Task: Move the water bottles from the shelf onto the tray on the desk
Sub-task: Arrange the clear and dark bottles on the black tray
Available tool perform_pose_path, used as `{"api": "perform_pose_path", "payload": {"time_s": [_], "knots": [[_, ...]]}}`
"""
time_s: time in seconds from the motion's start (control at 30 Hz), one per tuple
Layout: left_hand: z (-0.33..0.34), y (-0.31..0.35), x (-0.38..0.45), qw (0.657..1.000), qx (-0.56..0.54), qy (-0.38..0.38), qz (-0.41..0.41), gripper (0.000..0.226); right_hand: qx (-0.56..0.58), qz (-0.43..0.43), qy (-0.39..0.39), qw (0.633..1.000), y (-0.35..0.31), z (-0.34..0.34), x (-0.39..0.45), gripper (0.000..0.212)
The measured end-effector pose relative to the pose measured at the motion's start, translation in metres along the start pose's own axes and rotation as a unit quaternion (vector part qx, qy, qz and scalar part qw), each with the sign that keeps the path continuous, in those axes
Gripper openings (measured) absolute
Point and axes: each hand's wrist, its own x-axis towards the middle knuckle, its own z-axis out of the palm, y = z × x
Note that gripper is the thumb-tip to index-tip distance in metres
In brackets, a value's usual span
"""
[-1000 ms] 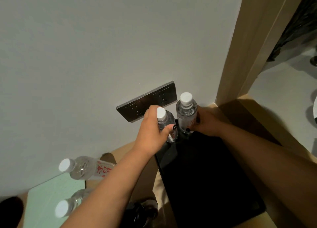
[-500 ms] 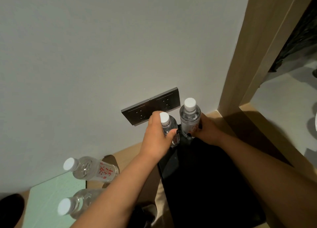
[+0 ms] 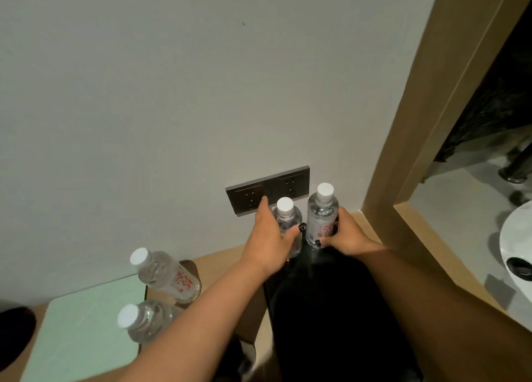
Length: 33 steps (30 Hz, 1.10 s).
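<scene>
Over the last second both bottles have sunk to the far end of the black tray (image 3: 331, 309) on the tabletop (image 3: 371, 226). The left hand (image 3: 266, 243) curls its grip round the shorter-looking water bottle (image 3: 286, 223). The right hand (image 3: 344, 236) grips the labelled water bottle (image 3: 321, 217). Both look set down (release seems next). Count: four bottles, two at the tray, two waiting on the shelf (image 3: 83, 332), namely a rear bottle (image 3: 167, 275) and a front bottle (image 3: 144, 321); one tray; one double wall socket (image 3: 267, 190).
</scene>
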Motion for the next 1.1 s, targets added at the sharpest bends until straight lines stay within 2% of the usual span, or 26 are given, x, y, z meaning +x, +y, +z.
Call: {"api": "perform_pose_path", "payload": {"time_s": [0.13,0.2,0.3,0.4,0.43,0.53,0.7,0.83,0.97,1.1], "knots": [[-0.040,-0.003,-0.027,0.999,0.026,0.026,0.034,0.085,-0.020,0.058,0.049,0.997,-0.011,0.003,-0.020,0.079],[-0.066,-0.009,-0.045,0.997,0.031,0.050,0.050,0.076,-0.054,0.117,0.068,0.989,-0.017,0.009,-0.036,0.067],[-0.110,-0.026,-0.068,0.993,0.040,0.092,0.064,0.061,-0.085,0.162,0.003,0.983,-0.041,0.021,-0.071,0.044],[-0.153,-0.051,-0.082,0.987,0.058,0.138,0.067,0.049,-0.099,0.120,-0.064,0.986,-0.075,0.040,-0.103,0.016],[-0.165,-0.060,-0.085,0.985,0.066,0.150,0.060,0.046,-0.095,0.096,-0.075,0.988,-0.087,0.047,-0.112,0.013],[-0.188,-0.089,-0.087,0.983,0.089,0.158,0.008,0.042,-0.084,0.024,-0.091,0.992,-0.124,0.072,-0.132,0.021],[-0.193,-0.123,-0.085,0.988,0.081,0.111,-0.066,0.049,-0.060,-0.060,-0.138,0.987,-0.165,0.113,-0.159,0.022],[-0.182,-0.129,-0.081,0.992,-0.008,0.090,-0.088,0.043,-0.060,-0.065,-0.154,0.984,-0.170,0.137,-0.172,0.012],[-0.178,-0.135,-0.077,0.988,-0.008,0.127,-0.086,0.027,-0.044,-0.047,-0.159,0.985,-0.167,0.145,-0.181,0.013],[-0.183,-0.136,-0.078,0.990,-0.017,0.134,-0.039,0.025,-0.011,-0.048,-0.127,0.991,-0.164,0.141,-0.183,0.016]]}}
